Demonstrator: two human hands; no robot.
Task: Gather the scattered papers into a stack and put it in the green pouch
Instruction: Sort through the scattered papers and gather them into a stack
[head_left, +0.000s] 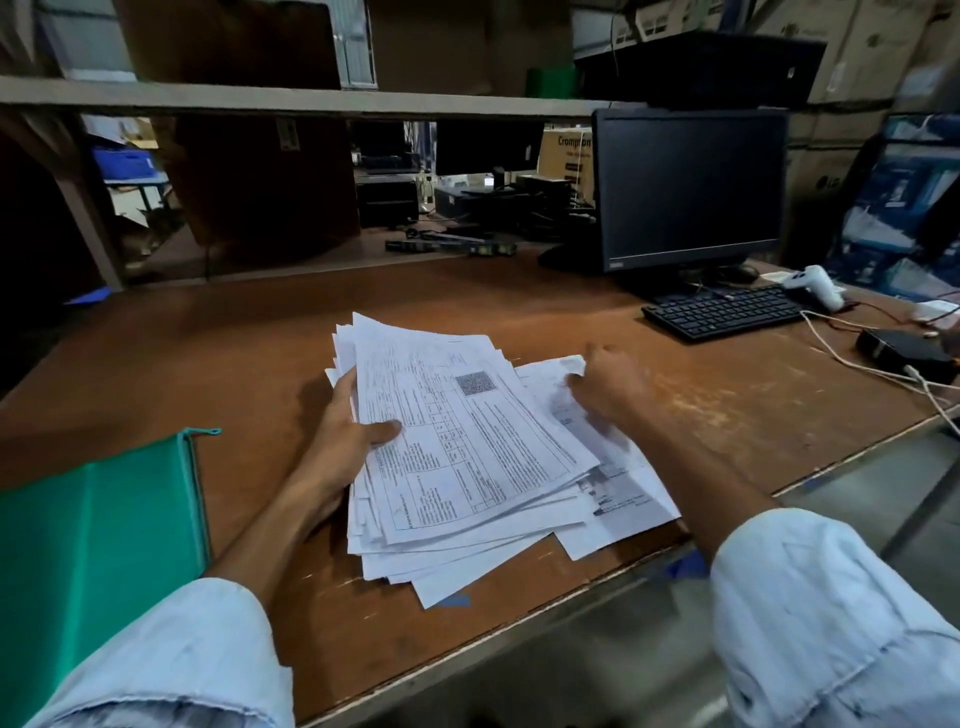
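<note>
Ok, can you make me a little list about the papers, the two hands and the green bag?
papers: untidy stack of white printed papers on the brown wooden table, edges not lined up
left: the left hand grips the stack's left edge, thumb on top
right: the right hand rests on loose sheets sticking out to the right; grip unclear
pouch: flat green zip pouch lies at the left, apart from the papers
behind: black monitor, black keyboard
</note>
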